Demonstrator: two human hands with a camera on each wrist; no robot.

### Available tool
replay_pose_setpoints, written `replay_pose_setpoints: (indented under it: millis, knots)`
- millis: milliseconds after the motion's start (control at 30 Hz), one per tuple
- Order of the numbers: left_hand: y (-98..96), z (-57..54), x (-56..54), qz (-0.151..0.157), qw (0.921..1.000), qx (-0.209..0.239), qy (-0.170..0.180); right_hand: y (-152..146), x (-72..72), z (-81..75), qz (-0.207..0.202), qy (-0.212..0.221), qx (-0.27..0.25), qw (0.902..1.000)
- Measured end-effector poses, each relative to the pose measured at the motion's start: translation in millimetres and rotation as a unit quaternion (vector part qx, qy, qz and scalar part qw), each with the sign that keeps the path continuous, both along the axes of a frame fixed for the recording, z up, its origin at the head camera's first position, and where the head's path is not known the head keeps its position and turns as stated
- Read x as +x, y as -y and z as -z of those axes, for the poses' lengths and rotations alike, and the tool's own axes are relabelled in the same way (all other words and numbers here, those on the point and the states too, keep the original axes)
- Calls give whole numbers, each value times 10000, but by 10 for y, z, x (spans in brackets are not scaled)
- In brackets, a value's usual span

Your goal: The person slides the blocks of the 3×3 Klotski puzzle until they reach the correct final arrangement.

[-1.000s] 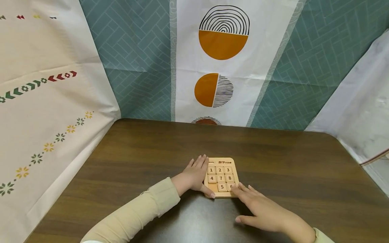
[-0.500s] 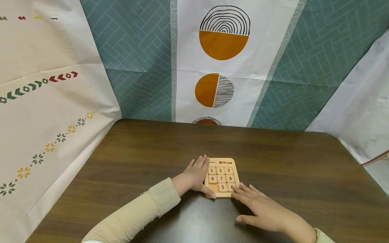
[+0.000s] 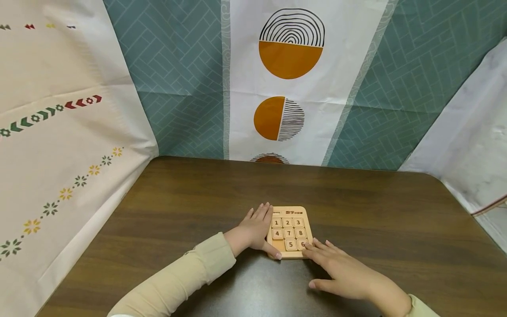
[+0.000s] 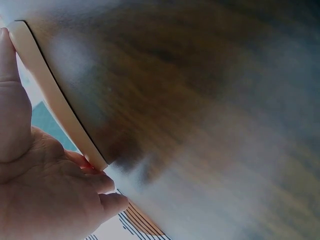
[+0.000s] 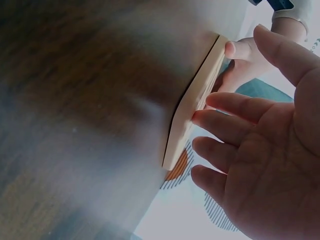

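A pale wooden sliding number puzzle (image 3: pixel 296 209) lies flat on the dark table, its square tiles reading 1 2 3, then 4 7 8, then 5 and 6. The bottom-left slot (image 3: pixel 278 245) holds no tile. Along the puzzle's left side rests my left hand (image 3: pixel 255 230), fingers straight toward the far corner and thumb against the near-left corner. My right hand (image 3: pixel 342 270) reaches in from the right with extended fingers, the index fingertip on the 6 tile (image 3: pixel 300 242). In the right wrist view, the puzzle's edge (image 5: pixel 186 112) is at the fingertips and the thumb stands apart.
Brown wood-grain table (image 3: pixel 190 189) surrounds the puzzle. A teal and white patterned cloth (image 3: pixel 190 79) hangs behind it. A cream cloth (image 3: pixel 59 154) drapes at the left and a whitish one (image 3: pixel 475 123) at the right.
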State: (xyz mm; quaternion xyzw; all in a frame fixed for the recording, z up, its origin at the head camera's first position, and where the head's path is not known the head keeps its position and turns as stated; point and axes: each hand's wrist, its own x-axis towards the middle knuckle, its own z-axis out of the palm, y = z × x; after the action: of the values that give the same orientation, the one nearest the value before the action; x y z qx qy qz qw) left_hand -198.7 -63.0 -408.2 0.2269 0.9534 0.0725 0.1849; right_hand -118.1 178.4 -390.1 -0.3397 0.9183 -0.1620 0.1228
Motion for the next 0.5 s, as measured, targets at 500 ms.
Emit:
replay_pose_setpoints:
  millis: [500]
  knots:
    - [-7,-3,2,-20,10000,10,-28,34,-14,-23,-52,122,-58,9999]
